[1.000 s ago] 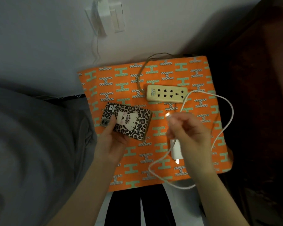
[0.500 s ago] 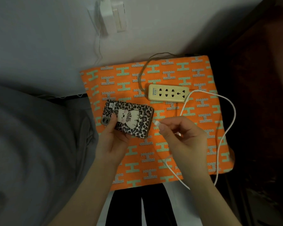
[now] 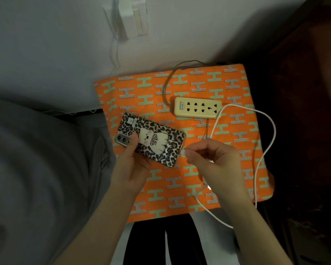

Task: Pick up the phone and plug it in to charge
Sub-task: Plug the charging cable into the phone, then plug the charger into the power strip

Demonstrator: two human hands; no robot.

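My left hand (image 3: pixel 131 165) holds the phone (image 3: pixel 155 142) back side up, in a leopard-print case with a pale cartoon figure, just above the orange cushion. My right hand (image 3: pixel 214 161) pinches the small plug of the white charging cable (image 3: pixel 264 157) and has it right at the phone's lower right end. Whether the plug is seated in the port I cannot tell. The cable loops out to the right and back under my right wrist. A white charger block (image 3: pixel 206 181) peeks out beneath that hand.
A cream power strip (image 3: pixel 198 108) with a brown cord lies on the orange H-patterned cushion (image 3: pixel 141 88) behind the phone. White boxes (image 3: pixel 134 18) hang on the grey wall. A grey fabric mass fills the left; dark furniture stands at the right.
My right hand has carried the cable plug leftward and down to the phone's end. The phone has tilted slightly in my left hand.
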